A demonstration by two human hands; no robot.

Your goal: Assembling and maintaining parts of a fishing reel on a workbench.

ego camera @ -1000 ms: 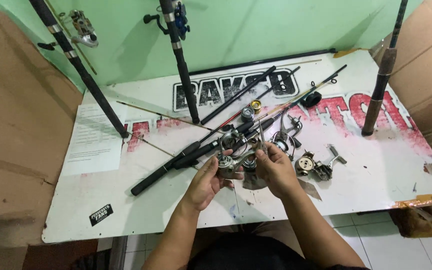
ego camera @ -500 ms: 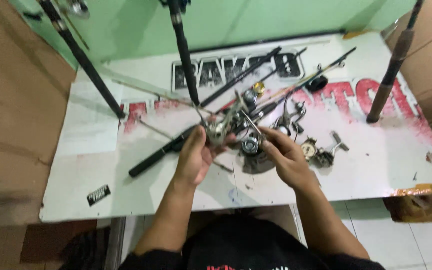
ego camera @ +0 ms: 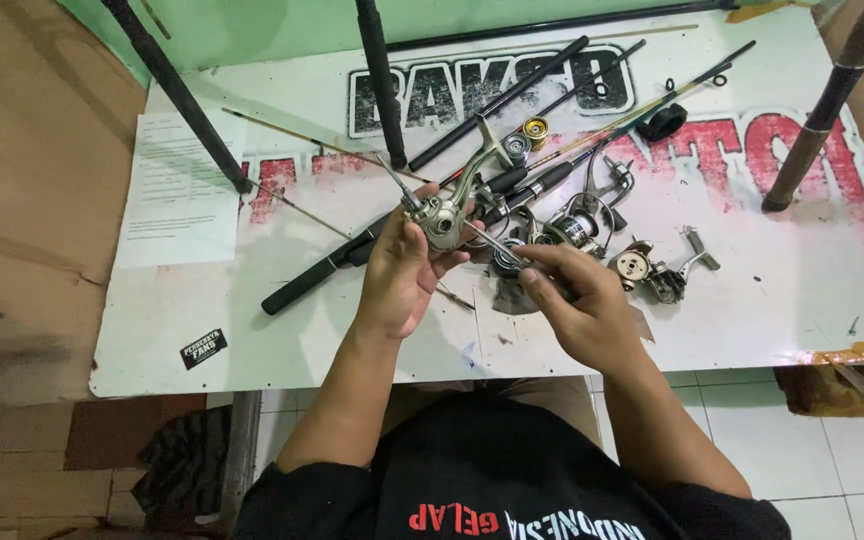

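My left hand (ego camera: 399, 268) grips a silver fishing reel body (ego camera: 444, 216) above the white table (ego camera: 352, 330), its stem pointing up and away. My right hand (ego camera: 577, 300) pinches a thin metal shaft (ego camera: 497, 250) that runs from the reel body toward it. Just behind my hands lie a black spool (ego camera: 507, 262) and another silver spinning reel (ego camera: 577, 225). A small reel part with a crank handle (ego camera: 657, 272) rests to the right of my right hand.
Several black fishing rods (ego camera: 472, 195) lie across the table, and others (ego camera: 377, 80) stand upright on it. A paper sheet (ego camera: 172, 190) lies at the left, a black sticker (ego camera: 203, 348) near the front edge. Cardboard (ego camera: 22, 200) flanks the left side.
Both hands lifted the reel body slightly toward me; the right hand has drawn the thin shaft out to the right. The camera has tilted down and closer.
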